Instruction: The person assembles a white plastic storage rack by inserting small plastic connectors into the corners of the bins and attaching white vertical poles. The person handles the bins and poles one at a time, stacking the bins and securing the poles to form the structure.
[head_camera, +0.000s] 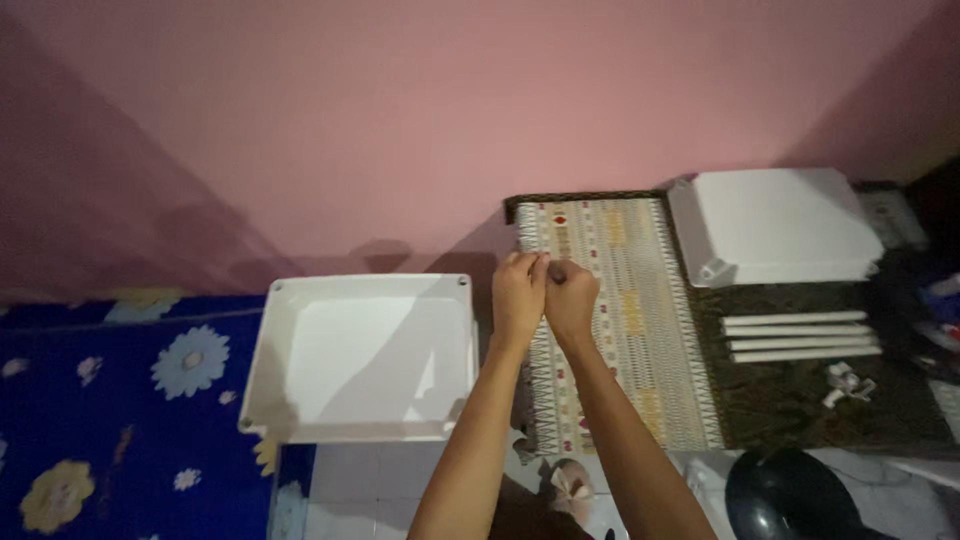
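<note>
Patterned mat (640, 330), pink wall (400, 110).

A home room: pink wall (400, 120), patterned mat (630, 310), floral bedding (120, 400).

Both hands, left (518, 297) and right (571, 297), closed and pressed together, arms outstretched.

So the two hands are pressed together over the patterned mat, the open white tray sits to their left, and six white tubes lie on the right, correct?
Not quite: the head view shows four white tubes, not six. The rest holds: left hand and right hand meet over the patterned mat, and the white tray sits to their left.
</note>
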